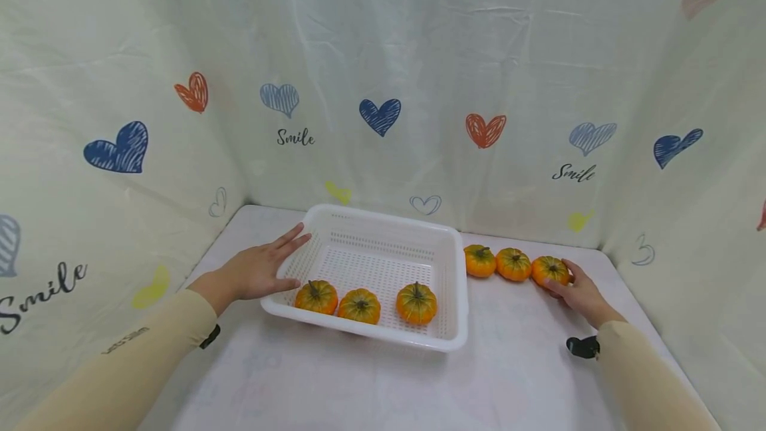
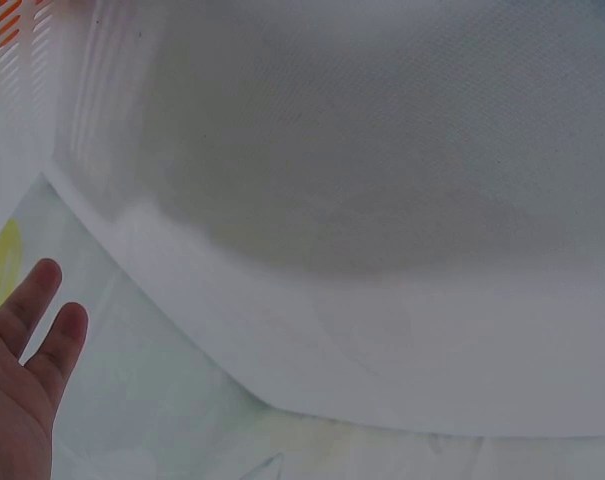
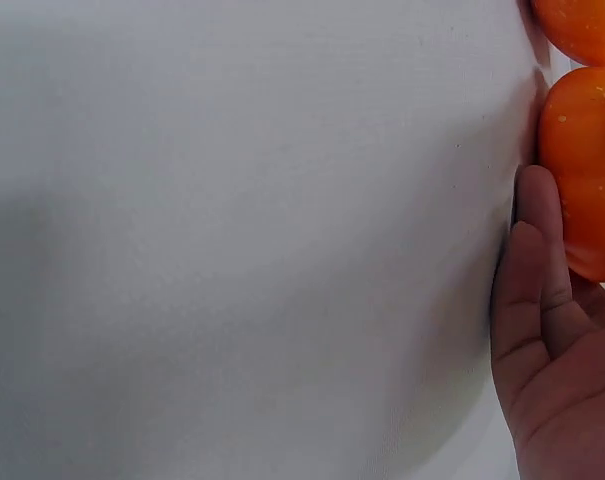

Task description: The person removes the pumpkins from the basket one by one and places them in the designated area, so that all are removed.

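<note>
A white plastic basket point(image 1: 455, 298) with slotted walls stands on the table, holding three small orange-and-green pumpkins along its near side: one pumpkin point(image 1: 316, 297) at the left, another point(image 1: 359, 306) beside it and a third point(image 1: 416, 303) farther right. Over the basket's left rim my left hand point(image 1: 257, 271) lies with its fingers spread; two of those fingertips point(image 2: 70, 322) show in the left wrist view. My right hand point(image 1: 583, 294) grips the rightmost pumpkin point(image 1: 549, 270) of a row outside the basket, thumb on the near side. In the right wrist view, fingers point(image 3: 540, 215) lie against that pumpkin's orange side.
Two more pumpkins, one point(image 1: 480, 261) close to the basket's right wall and one point(image 1: 513, 264) in the middle of the row, sit on the white table point(image 1: 509, 364). A curtain point(image 1: 419, 171) printed with hearts hangs behind and at both sides.
</note>
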Available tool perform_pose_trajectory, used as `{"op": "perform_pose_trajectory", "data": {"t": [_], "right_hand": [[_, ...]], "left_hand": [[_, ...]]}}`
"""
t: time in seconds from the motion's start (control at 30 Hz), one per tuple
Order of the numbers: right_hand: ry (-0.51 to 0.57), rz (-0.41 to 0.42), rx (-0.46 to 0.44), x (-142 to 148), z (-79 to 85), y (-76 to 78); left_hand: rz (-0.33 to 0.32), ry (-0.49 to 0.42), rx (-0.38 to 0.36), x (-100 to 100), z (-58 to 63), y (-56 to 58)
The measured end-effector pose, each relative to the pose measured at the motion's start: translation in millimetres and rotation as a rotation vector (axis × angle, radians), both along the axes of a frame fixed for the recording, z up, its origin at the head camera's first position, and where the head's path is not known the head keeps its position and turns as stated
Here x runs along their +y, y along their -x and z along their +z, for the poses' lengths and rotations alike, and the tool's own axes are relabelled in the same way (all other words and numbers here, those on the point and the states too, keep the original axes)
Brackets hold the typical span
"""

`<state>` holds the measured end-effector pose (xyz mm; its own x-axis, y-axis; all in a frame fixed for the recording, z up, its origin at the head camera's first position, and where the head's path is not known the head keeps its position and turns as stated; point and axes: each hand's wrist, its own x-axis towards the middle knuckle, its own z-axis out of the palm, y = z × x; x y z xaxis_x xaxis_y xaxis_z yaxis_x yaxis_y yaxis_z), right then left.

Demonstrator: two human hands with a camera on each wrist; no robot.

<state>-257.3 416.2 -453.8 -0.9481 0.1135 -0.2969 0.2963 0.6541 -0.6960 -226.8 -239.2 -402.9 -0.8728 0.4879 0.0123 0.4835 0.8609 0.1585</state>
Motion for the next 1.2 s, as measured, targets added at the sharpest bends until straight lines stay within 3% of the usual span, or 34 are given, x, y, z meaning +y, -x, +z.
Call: {"op": "perform_pose_trajectory", "data": {"t": [0.23, 1.2], "right_hand": [[0.059, -0.023, 0.012, -1.1, -4.9, 0.6], [0.121, -0.064, -0.021, -2.0, -4.0, 1.5]], "left_hand": [[0.016, 0.007, -0.002, 1.3, -0.8, 0.3], [0.021, 0.007, -0.011, 1.6, 1.7, -1.1]]}}
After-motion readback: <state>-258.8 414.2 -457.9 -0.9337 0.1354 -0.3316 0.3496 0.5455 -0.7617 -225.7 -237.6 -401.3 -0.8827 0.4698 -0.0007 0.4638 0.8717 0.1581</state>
